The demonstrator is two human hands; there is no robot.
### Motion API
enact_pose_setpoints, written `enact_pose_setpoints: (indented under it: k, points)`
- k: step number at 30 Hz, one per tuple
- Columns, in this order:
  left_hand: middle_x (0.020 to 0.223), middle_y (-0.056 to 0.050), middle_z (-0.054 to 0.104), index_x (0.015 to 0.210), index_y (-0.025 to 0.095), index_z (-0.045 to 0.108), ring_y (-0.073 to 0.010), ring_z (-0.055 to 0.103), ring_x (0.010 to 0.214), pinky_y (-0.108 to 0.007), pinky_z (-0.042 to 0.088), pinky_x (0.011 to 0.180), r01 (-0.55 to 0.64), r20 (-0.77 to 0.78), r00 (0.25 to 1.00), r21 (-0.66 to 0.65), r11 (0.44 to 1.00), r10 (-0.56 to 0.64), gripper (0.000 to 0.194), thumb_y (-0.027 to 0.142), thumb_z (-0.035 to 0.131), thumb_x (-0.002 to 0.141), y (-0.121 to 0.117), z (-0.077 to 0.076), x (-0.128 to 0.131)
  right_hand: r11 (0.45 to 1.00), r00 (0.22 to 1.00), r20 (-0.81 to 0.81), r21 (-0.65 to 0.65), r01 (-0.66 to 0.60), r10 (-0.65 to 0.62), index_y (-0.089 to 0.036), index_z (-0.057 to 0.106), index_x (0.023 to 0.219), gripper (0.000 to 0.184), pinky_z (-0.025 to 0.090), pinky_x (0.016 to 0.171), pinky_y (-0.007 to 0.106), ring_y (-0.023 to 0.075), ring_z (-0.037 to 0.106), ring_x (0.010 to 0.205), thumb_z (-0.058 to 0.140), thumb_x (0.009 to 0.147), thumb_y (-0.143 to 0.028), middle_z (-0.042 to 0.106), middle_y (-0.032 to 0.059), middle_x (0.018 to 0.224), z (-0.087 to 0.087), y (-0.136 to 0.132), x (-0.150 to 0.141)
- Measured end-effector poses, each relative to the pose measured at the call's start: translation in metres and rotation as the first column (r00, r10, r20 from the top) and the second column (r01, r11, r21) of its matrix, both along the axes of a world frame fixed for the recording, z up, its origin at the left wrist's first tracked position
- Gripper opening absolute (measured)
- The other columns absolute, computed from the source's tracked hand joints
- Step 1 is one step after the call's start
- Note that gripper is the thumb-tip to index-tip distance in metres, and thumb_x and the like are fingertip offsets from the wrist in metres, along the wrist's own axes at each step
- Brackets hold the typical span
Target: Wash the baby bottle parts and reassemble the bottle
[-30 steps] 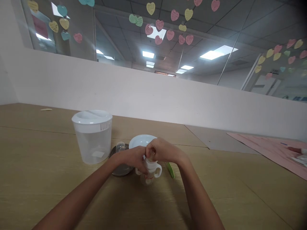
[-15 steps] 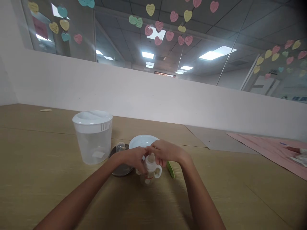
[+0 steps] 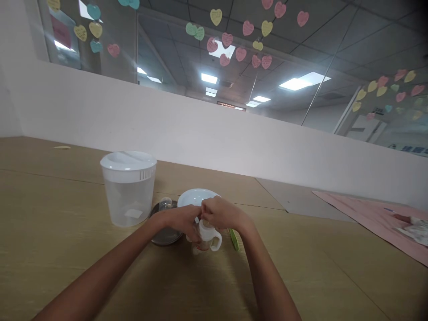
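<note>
Left hand [image 3: 187,224]: you clasp the bottle [image 3: 206,232]; brace it firmly without squeezing.
Right hand [image 3: 218,213]: curled over its top; whether you pinch anything, I cannot tell.
Bottle: between your hands, just before the bowl [image 3: 194,195].
Red print [image 3: 198,248]: too small to read.
Heart notes [image 3: 216,17]: writing illegible.

Left grip [image 3: 187,220] and right grip [image 3: 218,213] side by side, the right one curled. The bare left forearm [image 3: 109,267] slants back and leftward from its grip; the bare right forearm [image 3: 265,267] slants back and rightward.
</note>
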State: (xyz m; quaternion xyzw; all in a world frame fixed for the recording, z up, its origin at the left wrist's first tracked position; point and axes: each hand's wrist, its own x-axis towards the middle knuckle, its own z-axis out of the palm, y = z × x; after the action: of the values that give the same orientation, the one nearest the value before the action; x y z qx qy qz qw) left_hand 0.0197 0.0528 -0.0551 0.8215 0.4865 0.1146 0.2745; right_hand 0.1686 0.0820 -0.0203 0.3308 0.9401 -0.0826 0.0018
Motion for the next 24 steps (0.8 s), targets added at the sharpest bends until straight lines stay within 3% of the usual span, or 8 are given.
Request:
enact_pose_setpoints:
  k: [3,8,12,15,20,22,24]
  points:
    - [0.079,0.002,0.06,0.086,0.017,0.057,-0.0147,0.055,0.07,-0.021,0.04,0.057,-0.009,0.0,1.0,-0.003,1.0,0.009,0.035,0.022,0.066,0.052,0.0,0.001,0.001,0.996,0.999,-0.006,-0.079,0.045,-0.045,-0.014,0.058,0.085,0.019,0.028,0.045,0.02,0.0087,0.05,0.049,0.045,0.079,-0.025,0.061,0.0033,0.068,0.003,0.0,0.004]
    - [0.083,0.002,0.061,0.095,0.019,0.054,-0.0159,0.057,0.074,-0.021,0.041,0.059,-0.028,0.007,1.0,0.002,1.0,0.028,0.043,0.023,0.066,0.053,-0.003,0.003,0.004,0.997,0.997,-0.021,0.027,0.075,-0.075,-0.017,0.06,0.081,0.025,0.03,0.049,0.021,0.0147,0.055,0.07,0.06,0.065,-0.036,0.063,0.0041,0.08,0.005,0.0,0.009]
    - [0.086,-0.001,0.063,0.088,0.017,0.056,-0.0172,0.058,0.074,-0.022,0.041,0.058,-0.051,-0.007,0.999,-0.019,0.999,0.051,0.038,0.028,0.067,0.053,-0.004,0.005,0.005,1.0,1.0,-0.017,0.026,0.013,-0.012,-0.016,0.059,0.085,0.021,0.032,0.054,0.021,0.0164,0.056,0.078,0.056,0.067,-0.028,0.063,0.0058,0.089,0.005,-0.001,0.007]
    - [0.083,-0.001,0.064,0.085,0.015,0.059,-0.0169,0.058,0.072,-0.022,0.041,0.056,-0.056,-0.002,0.998,-0.054,0.997,0.056,0.035,0.027,0.067,0.053,-0.004,0.005,0.004,1.0,1.0,0.01,0.023,0.02,-0.02,-0.014,0.057,0.084,0.018,0.031,0.051,0.021,0.0164,0.056,0.075,0.049,0.07,-0.022,0.062,0.008,0.088,0.003,-0.003,0.002]
    - [0.08,-0.001,0.065,0.083,0.015,0.06,-0.0167,0.059,0.071,-0.022,0.041,0.056,-0.065,0.01,0.998,-0.064,0.996,0.066,0.034,0.027,0.068,0.052,-0.004,0.003,0.005,0.991,0.998,0.054,0.132,0.017,-0.025,-0.012,0.056,0.076,0.013,0.028,0.047,0.023,0.0176,0.057,0.072,0.044,0.073,-0.017,0.062,0.0107,0.084,-0.001,-0.007,-0.004]
    - [0.082,-0.001,0.065,0.084,0.016,0.06,-0.0177,0.059,0.074,-0.022,0.041,0.057,-0.075,-0.017,0.997,-0.06,0.995,0.074,0.036,0.03,0.069,0.052,-0.004,0.003,0.005,0.997,0.999,0.036,0.065,0.033,-0.036,-0.013,0.056,0.077,0.012,0.03,0.045,0.021,0.0156,0.057,0.066,0.045,0.073,-0.018,0.061,0.0094,0.082,0.0,-0.005,-0.002]
    - [0.091,-0.002,0.064,0.093,0.018,0.058,-0.0188,0.059,0.079,-0.023,0.043,0.061,-0.084,-0.031,0.996,-0.052,0.995,0.083,0.047,0.032,0.071,0.05,-0.005,0.007,0.0,0.991,0.999,0.005,-0.121,0.048,-0.048,-0.014,0.054,0.082,0.013,0.032,0.042,0.019,0.0113,0.055,0.054,0.047,0.074,-0.021,0.06,0.0053,0.076,0.0,-0.001,0.002]
